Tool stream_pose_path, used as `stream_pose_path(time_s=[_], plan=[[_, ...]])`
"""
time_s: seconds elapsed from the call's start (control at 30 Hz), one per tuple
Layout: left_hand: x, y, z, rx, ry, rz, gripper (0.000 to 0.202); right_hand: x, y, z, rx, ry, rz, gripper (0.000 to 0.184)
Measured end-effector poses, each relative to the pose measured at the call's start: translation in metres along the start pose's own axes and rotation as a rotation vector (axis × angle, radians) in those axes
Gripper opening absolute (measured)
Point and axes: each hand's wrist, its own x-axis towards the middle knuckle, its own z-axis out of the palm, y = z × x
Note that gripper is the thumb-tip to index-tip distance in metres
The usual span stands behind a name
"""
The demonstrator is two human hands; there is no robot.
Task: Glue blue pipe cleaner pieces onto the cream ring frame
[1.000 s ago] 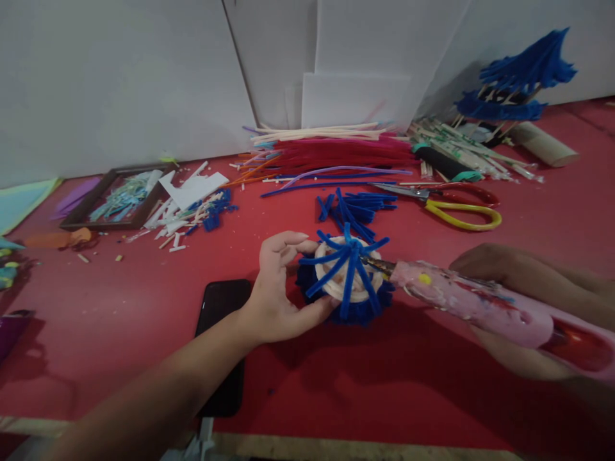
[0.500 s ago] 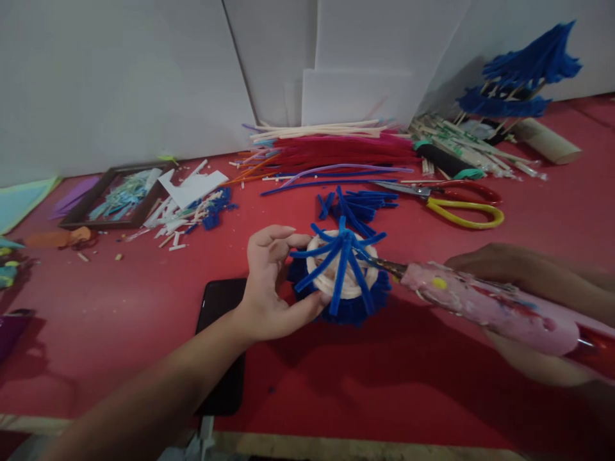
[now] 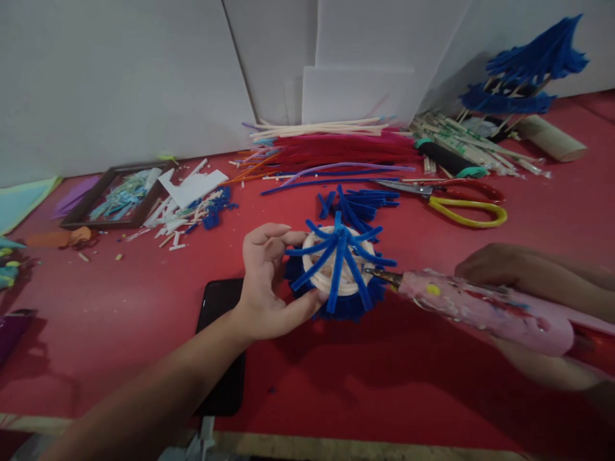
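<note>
My left hand (image 3: 269, 282) grips the left side of a small round craft piece, thumb in front and fingers behind. The piece has a cream ring (image 3: 321, 280) on top, blue pipe cleaner strips (image 3: 339, 262) fanned out from a raised centre, and a dark blue fringe (image 3: 353, 308) below. My right hand (image 3: 500, 266) is wrapped round a pink and red hot glue gun (image 3: 480, 310), which hides part of the fingers. The gun's metal nozzle (image 3: 384, 276) points left, its tip at the ring's right edge; whether it touches is unclear.
Cut blue pieces (image 3: 355, 205) lie behind the craft piece, beside yellow-and-red-handled scissors (image 3: 466, 211). Long pipe cleaners (image 3: 336, 150) are piled at the wall. A black phone (image 3: 221, 358) lies under my left forearm. A blue-roofed model (image 3: 523, 77) stands back right; scraps and a brown frame (image 3: 72, 219) sit left.
The glue gun's nozzle has pulled back from the strips near the centre and dropped to the ring's right edge. A strip now juts out to the right. The craft piece has shifted slightly left.
</note>
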Motion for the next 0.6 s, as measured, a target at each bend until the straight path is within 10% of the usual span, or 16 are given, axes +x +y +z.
stream_pose_path(time_s=[0.6], plan=[[0.0029, -0.0018, 0.0039, -0.115, -0.014, 0.081, 0.076, -0.0007, 0.0006, -0.0004, -0.041, 0.029, 0.035, 0.020]])
